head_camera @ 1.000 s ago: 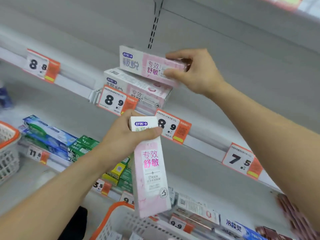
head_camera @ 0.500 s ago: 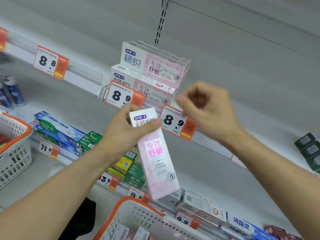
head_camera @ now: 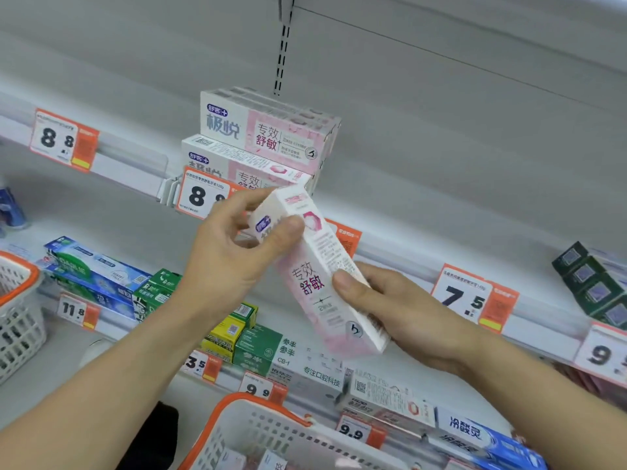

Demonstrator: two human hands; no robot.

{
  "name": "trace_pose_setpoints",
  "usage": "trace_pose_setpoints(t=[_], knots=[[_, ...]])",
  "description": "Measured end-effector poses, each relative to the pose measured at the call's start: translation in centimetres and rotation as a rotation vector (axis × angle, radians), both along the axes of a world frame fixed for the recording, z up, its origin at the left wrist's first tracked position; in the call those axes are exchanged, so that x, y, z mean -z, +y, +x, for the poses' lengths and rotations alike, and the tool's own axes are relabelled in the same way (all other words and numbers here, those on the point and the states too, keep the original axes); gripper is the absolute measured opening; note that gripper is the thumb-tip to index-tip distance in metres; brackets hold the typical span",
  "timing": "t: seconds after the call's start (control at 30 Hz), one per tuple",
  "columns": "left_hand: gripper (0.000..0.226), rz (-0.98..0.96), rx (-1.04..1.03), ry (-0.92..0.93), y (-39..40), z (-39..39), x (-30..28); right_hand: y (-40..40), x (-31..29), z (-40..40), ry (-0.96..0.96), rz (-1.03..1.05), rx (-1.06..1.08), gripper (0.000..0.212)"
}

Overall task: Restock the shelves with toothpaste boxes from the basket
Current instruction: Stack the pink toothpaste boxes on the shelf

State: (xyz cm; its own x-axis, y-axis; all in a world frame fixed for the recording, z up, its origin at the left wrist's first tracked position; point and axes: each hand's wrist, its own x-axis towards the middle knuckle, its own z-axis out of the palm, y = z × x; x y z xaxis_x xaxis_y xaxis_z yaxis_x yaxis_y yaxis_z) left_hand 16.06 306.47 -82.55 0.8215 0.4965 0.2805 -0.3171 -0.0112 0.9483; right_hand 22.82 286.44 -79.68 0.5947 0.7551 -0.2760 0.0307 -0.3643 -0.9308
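Observation:
A pink and white toothpaste box is held tilted in front of the shelves, between both hands. My left hand grips its upper end with thumb and fingers. My right hand grips its lower half from the right, thumb on the front face. Behind it, two matching pink boxes lie stacked on the upper shelf above an 8.9 price tag. The white basket with an orange rim sits at the bottom centre, with more boxes partly visible inside.
The lower shelf holds blue boxes, green and yellow boxes and white boxes. Dark green boxes sit at the right of the upper shelf. A second white basket stands at the left edge.
My right hand let go of the box it set on the shelf stack, came down and took hold of the lower part of the box in my left hand, which tilted.

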Motion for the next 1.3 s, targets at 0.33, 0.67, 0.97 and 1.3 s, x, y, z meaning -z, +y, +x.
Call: trace_pose_setpoints(t=[0.33, 0.67, 0.97, 1.3], knots=[[0.060, -0.014, -0.004, 0.138, 1.2, -0.3, 0.2, -0.1, -0.3, 1.2, -1.340, -0.113, 0.232, 0.073], [0.038, -0.236, 0.006, 0.090, 1.9, -0.2, 0.2, 0.5, -1.4, 1.0, -1.211, -0.039, 0.266, 0.083], [0.047, -0.546, -0.059, -0.129, -1.1, -0.3, -1.3, 4.6, -3.4, -1.0, -0.222, 0.465, 0.403, 0.080], [0.051, 0.146, -0.402, 0.050, 3.4, 0.7, -0.4, 10.5, -10.1, 3.6, -1.030, 0.287, 0.165, 0.058]])
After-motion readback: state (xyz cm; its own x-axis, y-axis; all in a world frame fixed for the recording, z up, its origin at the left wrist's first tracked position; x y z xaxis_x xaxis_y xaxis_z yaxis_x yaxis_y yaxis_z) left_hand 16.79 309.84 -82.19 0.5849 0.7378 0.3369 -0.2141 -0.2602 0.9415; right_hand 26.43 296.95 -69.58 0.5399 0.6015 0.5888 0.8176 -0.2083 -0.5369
